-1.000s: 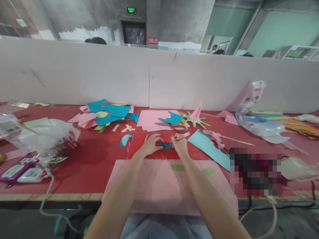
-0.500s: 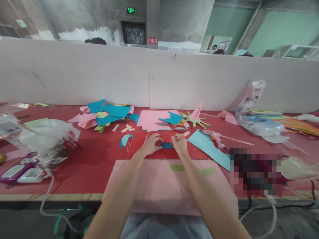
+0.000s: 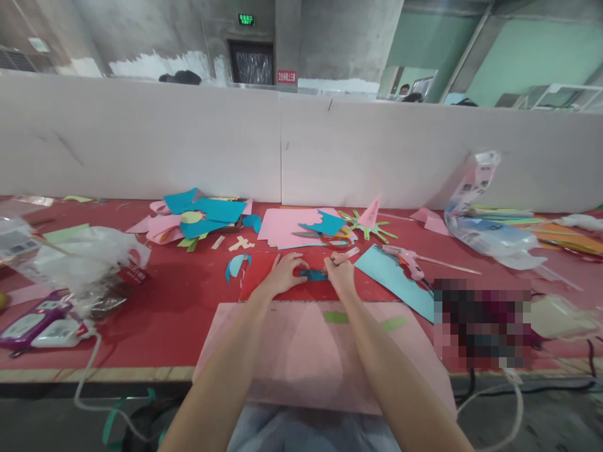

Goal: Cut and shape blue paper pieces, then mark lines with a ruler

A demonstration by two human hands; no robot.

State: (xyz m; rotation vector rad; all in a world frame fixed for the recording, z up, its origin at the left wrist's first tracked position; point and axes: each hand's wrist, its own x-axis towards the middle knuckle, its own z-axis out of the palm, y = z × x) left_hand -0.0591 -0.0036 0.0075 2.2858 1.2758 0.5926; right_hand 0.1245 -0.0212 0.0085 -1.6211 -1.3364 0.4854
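A short blue paper strip [image 3: 315,275] lies on a red sheet [image 3: 257,285] in front of me. My left hand [image 3: 285,274] is curled at the strip's left end, its thumb touching the edge. At the other end, the bent fingers of my right hand [image 3: 340,270] are pinched together on the strip; that end is partly hidden under them. Below the red sheet spreads a large pink sheet [image 3: 292,358], with two green paper pieces [image 3: 336,317] on it, and my forearms cross over it.
Scissors [image 3: 342,240] rest on pink paper sheets [image 3: 277,226] behind my hands. To the right lie a pink glue gun [image 3: 412,265] and a light blue sheet [image 3: 391,279]. Blue paper cutouts [image 3: 219,210] and a plastic bag [image 3: 89,251] are at left. A white partition [image 3: 188,138] stands behind.
Both hands keep nearly the same place on the blue paper strip. The view has shifted very slightly; nothing else has visibly moved.
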